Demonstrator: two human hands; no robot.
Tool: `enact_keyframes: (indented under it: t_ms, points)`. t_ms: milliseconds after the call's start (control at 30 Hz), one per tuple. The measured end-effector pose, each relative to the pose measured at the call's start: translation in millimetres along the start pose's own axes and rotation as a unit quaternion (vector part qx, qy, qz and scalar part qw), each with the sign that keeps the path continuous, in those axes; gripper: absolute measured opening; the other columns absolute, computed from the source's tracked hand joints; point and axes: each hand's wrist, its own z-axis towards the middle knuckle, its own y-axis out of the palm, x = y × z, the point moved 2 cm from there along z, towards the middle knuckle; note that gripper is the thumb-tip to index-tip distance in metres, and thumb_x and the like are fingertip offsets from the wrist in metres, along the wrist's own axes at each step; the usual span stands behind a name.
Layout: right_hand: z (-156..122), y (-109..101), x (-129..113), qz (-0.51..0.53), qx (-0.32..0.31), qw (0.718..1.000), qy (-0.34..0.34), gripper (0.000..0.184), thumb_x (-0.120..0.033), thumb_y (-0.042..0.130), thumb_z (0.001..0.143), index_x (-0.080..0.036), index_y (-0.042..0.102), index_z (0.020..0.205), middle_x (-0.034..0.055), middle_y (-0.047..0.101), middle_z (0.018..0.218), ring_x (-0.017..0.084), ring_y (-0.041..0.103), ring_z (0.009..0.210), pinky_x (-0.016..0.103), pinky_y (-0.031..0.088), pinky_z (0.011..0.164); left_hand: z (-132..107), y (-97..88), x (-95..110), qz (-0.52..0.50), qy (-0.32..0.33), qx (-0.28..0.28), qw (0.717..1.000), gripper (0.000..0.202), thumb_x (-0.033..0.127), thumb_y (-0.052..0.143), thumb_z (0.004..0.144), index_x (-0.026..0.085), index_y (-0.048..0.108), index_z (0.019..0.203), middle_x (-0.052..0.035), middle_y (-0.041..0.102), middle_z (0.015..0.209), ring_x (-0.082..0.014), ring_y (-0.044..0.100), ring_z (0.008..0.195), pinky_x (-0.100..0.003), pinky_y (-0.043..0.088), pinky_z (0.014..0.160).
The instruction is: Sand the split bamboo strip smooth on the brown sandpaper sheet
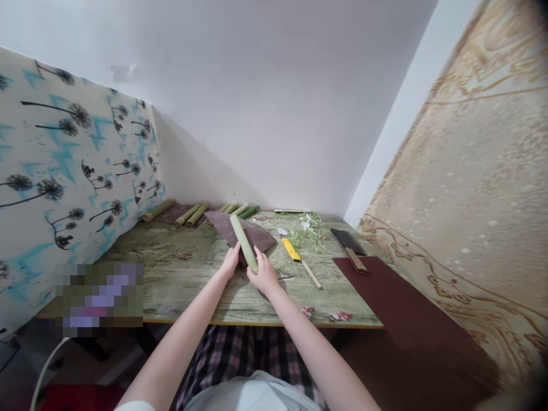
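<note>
My right hand point(262, 275) is closed around the near end of a pale green bamboo tube point(242, 240), which slants away to the upper left. My left hand point(232, 260) pinches the lower edge of a brown sheet of sandpaper point(219, 224). The sandpaper fans out behind and under the bamboo, lifted off the table at its far corners. Both hands are close together over the middle of the table. To their right lies a yellow-handled utility knife point(291, 250), with a thin wooden stick point(312, 274) touching or near its lower end.
Several bamboo tubes point(197, 214) lie along the back of the wood-patterned table point(171, 285), some on another brown sheet. Green shavings point(314, 231) are scattered at the back right. A cleaver point(349, 249) rests beside a dark red sheet point(398, 297) overhanging the front edge. A blurred patch covers the left front.
</note>
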Motion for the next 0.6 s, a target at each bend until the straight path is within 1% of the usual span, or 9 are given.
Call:
enact_keyframes:
  t_ms: [100, 200, 267, 333, 433, 500, 600]
  points:
    - [1.4, 2.3, 6.6, 0.018, 0.029, 0.999, 0.024, 0.05, -0.022, 0.044, 0.074, -0.019, 0.036, 0.122, 0.0077, 0.046, 0.104, 0.018, 0.048, 0.089, 0.028, 0.037, 0.079, 4.4, -2.1, -3.2, -0.018, -0.009, -0.003, 1.0, 0.041, 0.053, 0.052, 0.068, 0.014, 0.057, 0.079, -0.0039, 0.061, 0.066, -0.0143, 0.055, 0.057, -0.023, 0.039, 0.049]
    - [1.8, 1.4, 7.8, 0.011, 0.047, 0.998, 0.03, 0.038, -0.016, 0.042, 0.074, -0.02, 0.046, 0.111, 0.0056, 0.046, 0.097, 0.016, 0.048, 0.084, 0.028, 0.038, 0.078, 7.3, -3.0, -4.3, -0.055, -0.01, -0.006, 0.998, 0.039, 0.049, 0.051, 0.071, 0.014, 0.057, 0.088, -0.0064, 0.064, 0.08, -0.0159, 0.058, 0.068, -0.024, 0.043, 0.056]
    - [1.8, -1.5, 6.9, 0.001, 0.058, 0.998, 0.034, 0.035, -0.014, 0.042, 0.073, -0.019, 0.049, 0.106, 0.0053, 0.046, 0.094, 0.016, 0.047, 0.084, 0.029, 0.037, 0.08, 8.0, -3.2, -4.4, -0.062, -0.018, -0.002, 0.998, 0.04, 0.048, 0.05, 0.072, 0.014, 0.057, 0.09, -0.0078, 0.064, 0.082, -0.0168, 0.059, 0.07, -0.025, 0.044, 0.058]
    - [1.9, -5.4, 4.8, -0.01, 0.061, 0.998, 0.028, 0.032, -0.014, 0.044, 0.071, -0.019, 0.052, 0.103, 0.0057, 0.046, 0.093, 0.018, 0.046, 0.087, 0.031, 0.036, 0.082, 7.5, -3.3, -3.3, -0.055, -0.021, 0.0, 0.998, 0.042, 0.049, 0.051, 0.071, 0.013, 0.058, 0.091, -0.0083, 0.064, 0.081, -0.0172, 0.059, 0.068, -0.025, 0.043, 0.056]
    - [1.8, -10.1, 0.5, -0.027, 0.052, 0.998, -0.001, 0.033, -0.015, 0.05, 0.067, -0.022, 0.055, 0.099, 0.0071, 0.043, 0.104, 0.022, 0.04, 0.098, 0.035, 0.034, 0.086, 5.1, -3.1, -0.3, -0.041, -0.013, -0.004, 0.999, 0.048, 0.053, 0.052, 0.068, 0.013, 0.058, 0.094, -0.0079, 0.064, 0.077, -0.0165, 0.058, 0.062, -0.024, 0.041, 0.05]
    - [1.3, -10.4, -1.2, -0.026, 0.042, 0.999, -0.017, 0.036, -0.015, 0.052, 0.066, -0.023, 0.055, 0.1, 0.0068, 0.039, 0.113, 0.023, 0.037, 0.104, 0.037, 0.033, 0.088, 3.3, -3.2, 1.2, -0.036, -0.012, 0.001, 0.999, 0.053, 0.056, 0.051, 0.067, 0.013, 0.058, 0.095, -0.007, 0.063, 0.074, -0.016, 0.056, 0.058, -0.023, 0.039, 0.045]
    - [0.0, -6.7, -1.6, 0.001, 0.013, 0.999, -0.03, 0.042, -0.016, 0.048, 0.069, -0.024, 0.05, 0.11, 0.0057, 0.04, 0.115, 0.019, 0.043, 0.1, 0.031, 0.036, 0.087, 1.7, -4.1, 1.9, -0.038, -0.016, 0.022, 0.999, 0.055, 0.058, 0.052, 0.065, 0.012, 0.058, 0.094, -0.0059, 0.062, 0.069, -0.0157, 0.056, 0.056, -0.023, 0.037, 0.043]
